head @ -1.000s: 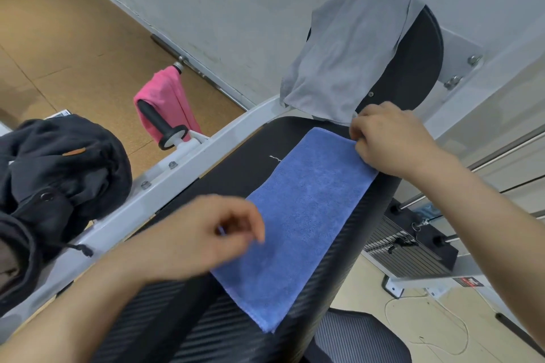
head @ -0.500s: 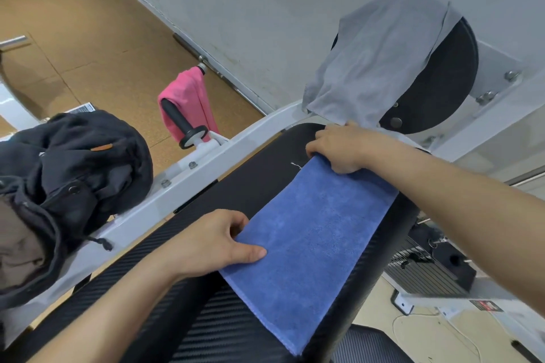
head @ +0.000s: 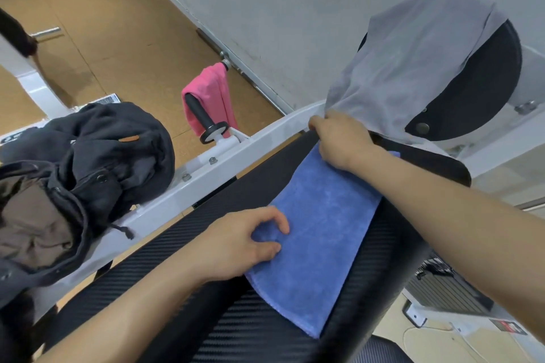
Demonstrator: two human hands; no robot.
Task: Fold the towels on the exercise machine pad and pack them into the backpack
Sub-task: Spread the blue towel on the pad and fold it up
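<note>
A blue towel [head: 318,239], folded into a long strip, lies on the black exercise machine pad [head: 236,321]. My left hand [head: 244,242] pinches the towel's left edge, bunching the cloth between thumb and fingers. My right hand [head: 342,138] grips the towel's far corner at the pad's top end. A grey towel [head: 413,65] hangs over the round black headrest just beyond my right hand. A pink towel [head: 212,94] is draped over a handle bar further left. The dark backpack [head: 88,168] sits open on the left, against the white frame.
The white machine frame [head: 188,194] runs diagonally between pad and backpack. A black grip handle [head: 203,118] sticks out by the pink towel. The wall stands behind, brown floor to the left. A weight stack [head: 442,289] and cables lie low on the right.
My right hand slid from the towel's far right corner across to its far left corner. My left hand came down onto the towel's left edge and now bunches it.
</note>
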